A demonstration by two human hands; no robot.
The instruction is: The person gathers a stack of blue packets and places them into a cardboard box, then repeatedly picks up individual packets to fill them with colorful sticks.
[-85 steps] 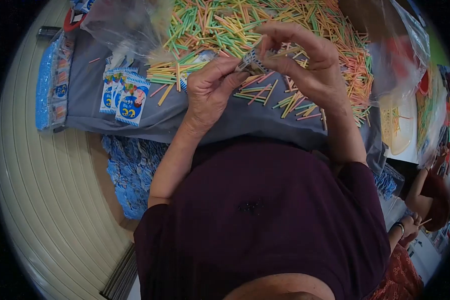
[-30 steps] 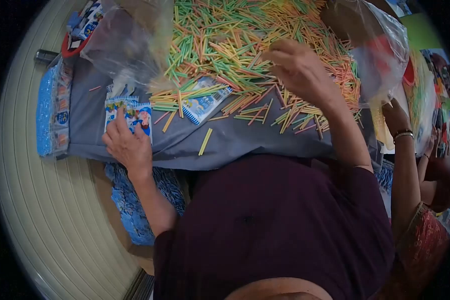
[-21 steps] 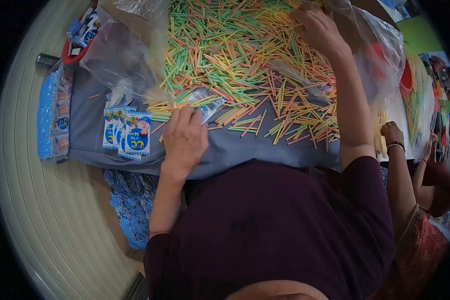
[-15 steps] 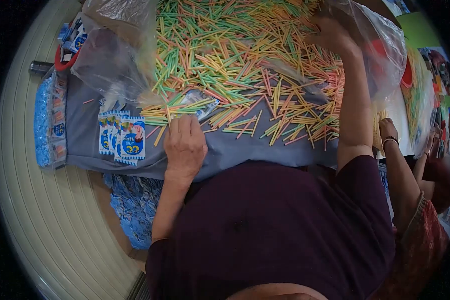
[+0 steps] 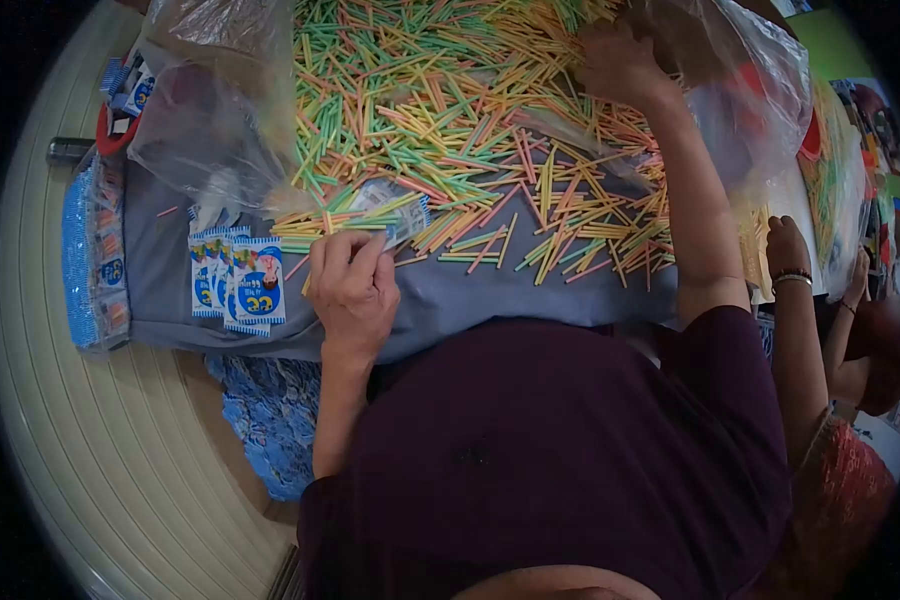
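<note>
My left hand is closed at the near edge of a pile of thin pastel sticks, coloured green, yellow, orange and pink. Its curled fingers are beside the lower corner of a clear printed packet lying among the sticks. What they pinch, if anything, is hidden. Reaching into the far right of the pile, my right hand has its fingers apart over the sticks, their tips partly hidden. Several small blue and white printed packets lie overlapped on the grey cloth, left of my left hand.
Clear plastic sheeting rises at the pile's left, with more plastic at the right. A blue-edged pack stands at the table's left end, near a red-rimmed container. A co-worker's hand with bracelets is at the right.
My left hand has drawn its fingers in, turned, and come slightly nearer to me. My right hand has shifted left over the pile. The whole view has moved slightly.
</note>
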